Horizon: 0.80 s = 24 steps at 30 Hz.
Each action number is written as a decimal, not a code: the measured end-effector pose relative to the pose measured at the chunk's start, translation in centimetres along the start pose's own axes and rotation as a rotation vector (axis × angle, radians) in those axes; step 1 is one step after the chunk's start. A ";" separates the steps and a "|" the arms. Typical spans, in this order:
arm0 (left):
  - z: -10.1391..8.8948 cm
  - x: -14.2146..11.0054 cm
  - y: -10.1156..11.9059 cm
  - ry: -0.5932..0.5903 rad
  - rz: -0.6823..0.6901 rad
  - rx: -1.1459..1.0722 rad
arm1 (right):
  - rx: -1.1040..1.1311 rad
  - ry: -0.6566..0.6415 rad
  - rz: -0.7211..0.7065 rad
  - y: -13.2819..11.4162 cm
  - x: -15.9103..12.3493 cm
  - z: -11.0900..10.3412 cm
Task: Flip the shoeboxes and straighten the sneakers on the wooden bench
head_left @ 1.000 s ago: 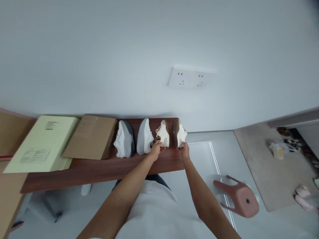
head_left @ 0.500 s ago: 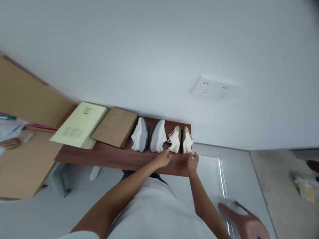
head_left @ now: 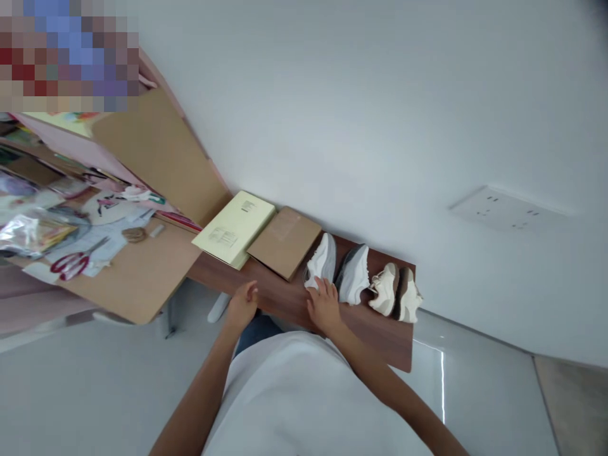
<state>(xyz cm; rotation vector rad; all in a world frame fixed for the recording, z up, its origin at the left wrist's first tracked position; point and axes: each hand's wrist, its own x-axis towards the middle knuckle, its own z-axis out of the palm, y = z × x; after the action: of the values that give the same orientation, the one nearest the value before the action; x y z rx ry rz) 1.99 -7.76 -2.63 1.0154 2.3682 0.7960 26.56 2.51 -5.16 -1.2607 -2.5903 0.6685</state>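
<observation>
A pair of white-and-grey sneakers, the left one (head_left: 321, 261) and the right one (head_left: 354, 278), stands on a narrow dark wooden bench (head_left: 280, 297). Beside them at the right end is a cream-and-brown pair, one shoe (head_left: 385, 291) close against the other (head_left: 409, 301). My right hand (head_left: 325, 307) is open, fingers spread at the near end of the left grey-white sneaker; whether it touches is unclear. In front of the boxes, my left hand (head_left: 243, 305) hangs over the bench's near edge, fingers partly curled and apart, with nothing in it.
A pale yellow shoebox (head_left: 235, 228) and a brown cardboard box (head_left: 285, 240) lie on the bench's left part. Further left, a desk (head_left: 147, 278) holds red-handled scissors (head_left: 71, 263), papers and plastic bags. A socket plate (head_left: 508, 209) is on the wall.
The view has turned left, bringing the desk into sight. Both hands have moved left from the cream shoes: the right to the grey-white sneakers, the left towards the boxes.
</observation>
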 end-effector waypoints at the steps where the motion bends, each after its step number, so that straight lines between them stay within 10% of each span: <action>1: -0.8 1.3 -0.1 0.021 0.035 -0.004 | -0.037 -0.035 0.030 -1.1 1.9 0.9; 13: -12.6 17.8 -9.2 0.036 0.148 0.065 | -0.146 0.166 0.510 -3.1 9.1 4.8; 19: -13.3 25.4 -12.3 -0.147 0.050 0.018 | -0.211 0.162 0.418 -12.3 13.3 9.0; 24: -12.0 27.2 -13.4 -0.343 -0.155 -0.259 | -0.433 0.007 0.349 -11.6 13.3 9.7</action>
<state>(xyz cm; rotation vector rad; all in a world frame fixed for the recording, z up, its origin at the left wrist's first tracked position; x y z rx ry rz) -28.98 1.28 -7.08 0.7801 1.9660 0.7762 6.73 3.59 -8.64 -1.8645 -2.6185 0.1426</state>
